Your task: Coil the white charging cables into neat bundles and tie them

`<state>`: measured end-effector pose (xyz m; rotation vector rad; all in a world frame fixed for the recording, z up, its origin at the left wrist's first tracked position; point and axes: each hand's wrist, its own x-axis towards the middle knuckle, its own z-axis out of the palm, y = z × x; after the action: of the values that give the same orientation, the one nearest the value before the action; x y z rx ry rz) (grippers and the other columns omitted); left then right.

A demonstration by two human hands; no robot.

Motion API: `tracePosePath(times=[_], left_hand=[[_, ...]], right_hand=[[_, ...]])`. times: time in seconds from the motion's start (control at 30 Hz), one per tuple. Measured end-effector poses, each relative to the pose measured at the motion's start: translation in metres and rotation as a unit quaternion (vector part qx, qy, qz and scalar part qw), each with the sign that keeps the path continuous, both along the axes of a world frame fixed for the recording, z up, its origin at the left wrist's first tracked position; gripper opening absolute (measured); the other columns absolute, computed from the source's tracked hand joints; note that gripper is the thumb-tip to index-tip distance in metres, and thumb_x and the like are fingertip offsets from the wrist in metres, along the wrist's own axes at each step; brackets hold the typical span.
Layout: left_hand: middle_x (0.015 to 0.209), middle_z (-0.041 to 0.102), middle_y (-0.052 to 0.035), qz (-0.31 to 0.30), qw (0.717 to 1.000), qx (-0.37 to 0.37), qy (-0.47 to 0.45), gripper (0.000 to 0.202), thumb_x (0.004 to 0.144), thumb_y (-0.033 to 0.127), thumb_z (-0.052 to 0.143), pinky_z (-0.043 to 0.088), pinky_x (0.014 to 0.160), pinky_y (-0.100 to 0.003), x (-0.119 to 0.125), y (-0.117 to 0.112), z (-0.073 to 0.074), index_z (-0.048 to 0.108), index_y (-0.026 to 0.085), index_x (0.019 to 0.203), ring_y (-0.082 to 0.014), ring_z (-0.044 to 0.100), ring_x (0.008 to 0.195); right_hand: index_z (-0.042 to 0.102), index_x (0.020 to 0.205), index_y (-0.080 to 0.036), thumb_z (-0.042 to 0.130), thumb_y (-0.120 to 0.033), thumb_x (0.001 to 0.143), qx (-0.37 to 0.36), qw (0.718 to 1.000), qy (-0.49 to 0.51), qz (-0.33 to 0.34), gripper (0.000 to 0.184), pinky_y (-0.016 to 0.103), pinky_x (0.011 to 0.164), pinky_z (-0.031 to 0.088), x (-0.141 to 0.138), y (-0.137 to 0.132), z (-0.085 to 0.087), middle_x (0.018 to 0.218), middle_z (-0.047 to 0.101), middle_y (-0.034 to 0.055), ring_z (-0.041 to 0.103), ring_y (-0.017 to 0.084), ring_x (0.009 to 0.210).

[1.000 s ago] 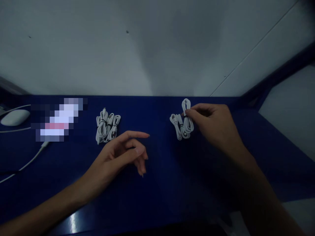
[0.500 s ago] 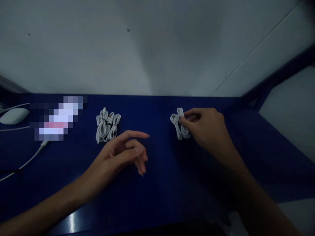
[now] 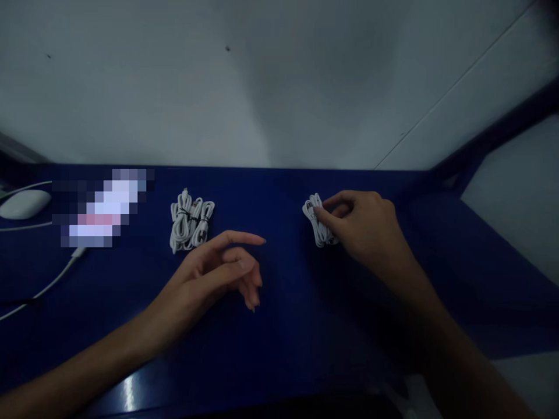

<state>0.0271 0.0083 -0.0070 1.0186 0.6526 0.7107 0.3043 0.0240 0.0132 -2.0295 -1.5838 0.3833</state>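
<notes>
White coiled cables (image 3: 318, 216), at least one bundle, lie on the blue table right of centre. My right hand (image 3: 364, 224) pinches them between thumb and fingers from the right side, covering part of them. To the left, a pile of several white cable bundles (image 3: 191, 224) rests on the table, each tied round its middle with a dark tie. My left hand (image 3: 218, 270) hovers in front of that pile, its fingers loosely bent and apart, holding nothing.
On the left, a blurred-out bright phone-like object (image 3: 109, 206) has a white cable (image 3: 56, 282) plugged into it. Beyond it lies a white mouse-shaped object (image 3: 25, 204). A pale wall (image 3: 174, 87) rises behind the blue table (image 3: 271, 349).
My right hand has shifted slightly left, drawing one cable bundle over the other, so the two now overlap more. My left hand has stayed put.
</notes>
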Motion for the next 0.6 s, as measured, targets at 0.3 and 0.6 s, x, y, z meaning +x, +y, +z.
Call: tracePosePath(times=[0.3,0.6], left_hand=[[0.089,0.076,-0.0046,-0.001,1.000,-0.003,0.003,0.028,0.106,0.032,0.073,0.066,0.072,-0.028,-0.0009,0.0007,-0.0017,0.074,0.019,0.132,-0.0168,0.076,0.074],[0.088,0.076,-0.0047,-0.002,1.000,-0.009,0.003,0.028,0.106,0.033,0.074,0.066,0.073,-0.027,-0.0014,0.0002,-0.0018,0.075,0.019,0.131,-0.0164,0.076,0.074]], right_hand=[[0.084,0.098,-0.020,0.072,-0.036,0.096,-0.001,1.000,-0.007,-0.023,0.020,0.044,0.075,0.061,-0.0008,0.0019,0.0023,0.079,0.081,0.0078,0.078,0.028,0.075],[0.085,0.103,-0.022,0.067,-0.039,0.101,-0.001,1.000,-0.019,-0.002,0.025,0.040,0.066,0.056,0.0001,-0.0007,0.0056,0.085,0.081,0.0077,0.076,0.026,0.074]])
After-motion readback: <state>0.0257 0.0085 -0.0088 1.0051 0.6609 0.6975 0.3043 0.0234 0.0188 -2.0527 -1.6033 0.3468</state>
